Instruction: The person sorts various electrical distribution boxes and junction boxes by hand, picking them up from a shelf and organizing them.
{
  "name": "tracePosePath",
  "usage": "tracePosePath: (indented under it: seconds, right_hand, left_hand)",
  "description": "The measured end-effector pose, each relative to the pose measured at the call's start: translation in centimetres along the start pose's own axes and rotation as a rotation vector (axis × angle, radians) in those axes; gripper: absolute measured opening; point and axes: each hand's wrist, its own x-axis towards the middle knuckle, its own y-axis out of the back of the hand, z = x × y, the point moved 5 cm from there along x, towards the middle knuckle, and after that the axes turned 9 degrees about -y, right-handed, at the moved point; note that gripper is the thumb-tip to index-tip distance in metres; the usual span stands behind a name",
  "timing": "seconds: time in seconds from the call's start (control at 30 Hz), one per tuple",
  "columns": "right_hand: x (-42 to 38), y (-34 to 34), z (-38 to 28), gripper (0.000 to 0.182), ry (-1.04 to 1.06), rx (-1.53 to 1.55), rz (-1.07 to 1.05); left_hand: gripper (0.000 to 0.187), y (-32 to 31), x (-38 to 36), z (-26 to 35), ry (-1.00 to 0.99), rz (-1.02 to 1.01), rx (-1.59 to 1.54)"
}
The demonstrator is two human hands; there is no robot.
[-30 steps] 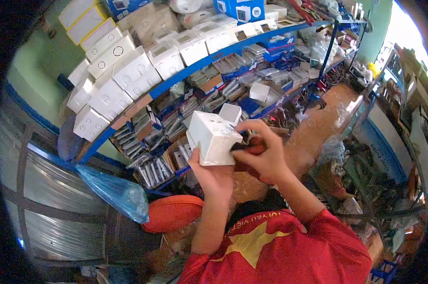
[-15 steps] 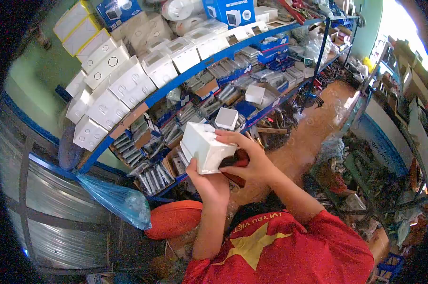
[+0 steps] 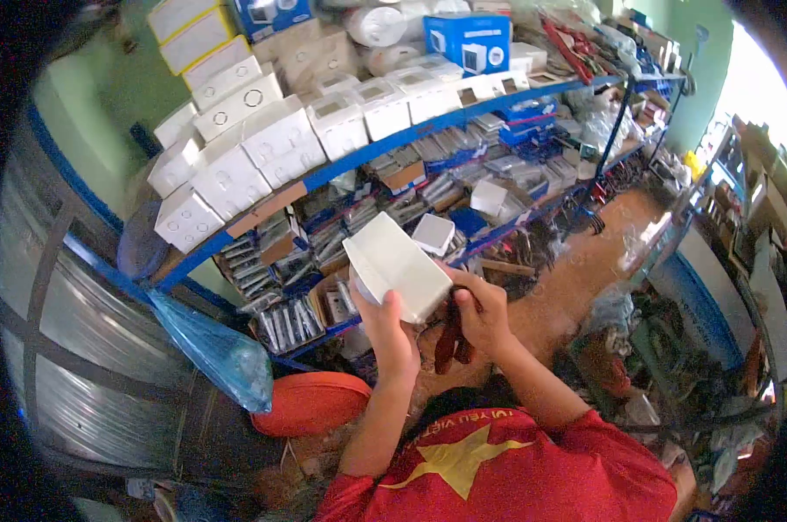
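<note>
My left hand (image 3: 388,341) is closed on a white plastic box (image 3: 404,268) from the left, its thumb pressed on the near side. The box is tilted, with a smooth face and a slightly wider rim at its upper left. At the box's lower right end is my right hand (image 3: 485,315), with curled fingers around a dark red two-handled tool (image 3: 451,343). The handle-like ends of that tool hang below the hand; its working end is hidden. Behind the box, a white square cover (image 3: 432,234) lies on the lower shelf.
White boxes (image 3: 228,178) are stacked along the blue-edged upper shelf (image 3: 385,144). Packed flat parts (image 3: 287,325) fill the lower shelf. A blue plastic bag (image 3: 224,348) hangs at left above a red basin (image 3: 311,404). Clutter (image 3: 615,335) lies on the right.
The white box has turned in my hands, so a smooth side now faces up. My right hand has moved lower on it, and the dark red tool now hangs downward. The view has shifted slightly.
</note>
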Motion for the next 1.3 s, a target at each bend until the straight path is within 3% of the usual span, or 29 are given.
tracePosePath:
  seconds: [0.07,0.13,0.23,0.33,0.4,0.47,0.5,0.57,0.63,0.73,0.77,0.9,1.0,1.13,1.17,1.3]
  right_hand:
    - [-0.6,0.2,1.6,0.023,-0.039,0.080,0.001]
    - [-0.4,1.0,2.9,0.040,-0.144,0.238,0.104]
    - [0.2,3.0,2.0,0.052,-0.279,0.333,0.299]
    - [1.1,3.6,-1.7,0.045,-0.141,0.289,0.440]
    - [2.3,2.5,-4.6,0.024,-0.036,0.307,0.336]
    - [3.4,1.0,-6.3,0.026,0.315,0.013,0.305]
    - [3.6,0.8,-8.1,0.025,0.378,-0.308,0.335]
    - [5.2,0.6,-8.9,0.024,0.307,-0.382,0.207]
    - [6.7,-0.4,-5.3,0.023,0.042,0.113,-0.095]
    - [7.3,-1.0,-3.8,0.026,-0.176,0.316,-0.386]
    - [7.5,-1.2,-3.6,0.026,-0.017,0.254,-0.394]
    - [6.8,-1.7,-2.9,0.028,-0.115,0.222,-0.566]
    - [6.7,-1.1,-1.1,0.029,-0.256,0.102,-0.559]
    - [6.3,-0.7,2.0,0.032,-0.200,0.192,-0.416]
    - [6.2,-0.5,3.8,0.031,-0.335,0.328,-0.332]
    - [5.4,3.4,9.6,0.026,-0.538,0.342,0.061]
  left_hand:
    - [0.080,0.2,0.1,1.2,-0.142,-0.047,0.125]
    - [0.088,0.1,0.2,2.1,-0.275,-0.096,0.250]
    - [0.093,1.1,0.7,1.7,-0.252,-0.153,0.290]
    - [0.094,1.5,0.3,0.9,-0.271,-0.214,0.445]
    - [0.094,0.9,-0.2,0.6,-0.321,-0.286,0.540]
    - [0.095,0.2,-0.9,1.2,-0.376,-0.405,0.639]
    - [0.097,0.1,-1.1,1.2,-0.211,-0.338,0.469]
    - [0.096,0.7,-0.5,2.2,-0.274,-0.405,0.590]
    - [0.092,1.1,0.0,3.8,-0.291,-0.448,0.732]
    - [0.089,1.3,0.0,4.8,-0.491,-0.547,0.918]
    - [0.086,0.9,0.1,5.4,-0.537,-0.560,0.924]
    - [0.084,1.0,0.9,6.2,-0.374,-0.696,0.927]
    - [0.085,1.2,1.2,5.9,-0.328,-0.760,0.843]
    - [0.086,2.1,1.1,4.8,-0.254,-0.750,0.768]
    - [0.086,2.5,1.1,4.6,-0.225,-0.728,0.710]
    - [0.086,2.8,1.1,4.4,-0.188,-0.653,0.684]
